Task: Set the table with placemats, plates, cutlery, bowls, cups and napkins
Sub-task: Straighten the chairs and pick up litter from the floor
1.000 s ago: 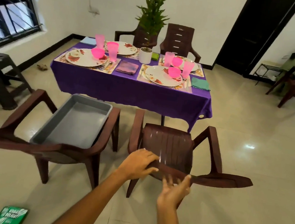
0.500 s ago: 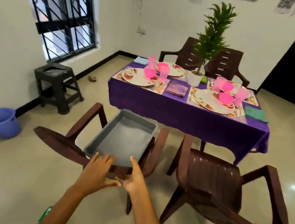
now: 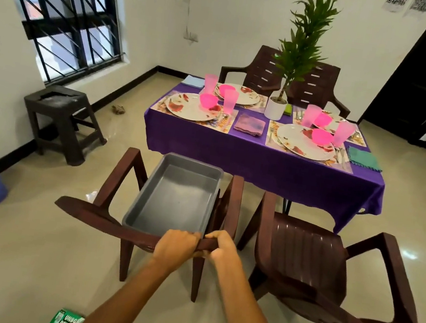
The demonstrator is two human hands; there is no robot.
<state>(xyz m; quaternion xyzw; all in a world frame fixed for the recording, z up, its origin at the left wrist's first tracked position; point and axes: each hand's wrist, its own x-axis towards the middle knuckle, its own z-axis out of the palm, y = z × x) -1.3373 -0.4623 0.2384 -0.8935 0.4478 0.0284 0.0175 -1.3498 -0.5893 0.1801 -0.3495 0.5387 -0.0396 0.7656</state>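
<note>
Standing in a white-walled room on a glossy tiled floor, a table point(image 3: 262, 154) under a purple cloth is carrying four place settings: floral plates point(image 3: 191, 106) on placemats point(image 3: 223, 126), pink bowls point(image 3: 208, 100), pink cups point(image 3: 230, 101), cutlery point(image 3: 340, 154) and folded napkins point(image 3: 249, 124) around a potted plant point(image 3: 276, 107). Two brown plastic chairs are sitting between viewer and table; the left chair point(image 3: 105, 217) is holding a grey tub point(image 3: 173, 199). Both hands are gripping its backrest, left hand point(image 3: 176, 246) and right hand point(image 3: 221, 250) with fingers curled over the top edge.

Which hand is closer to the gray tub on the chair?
The left hand. It grips the chair back right at the gray tub's near rim; the right hand grips beside it, just past the tub's corner.
</note>
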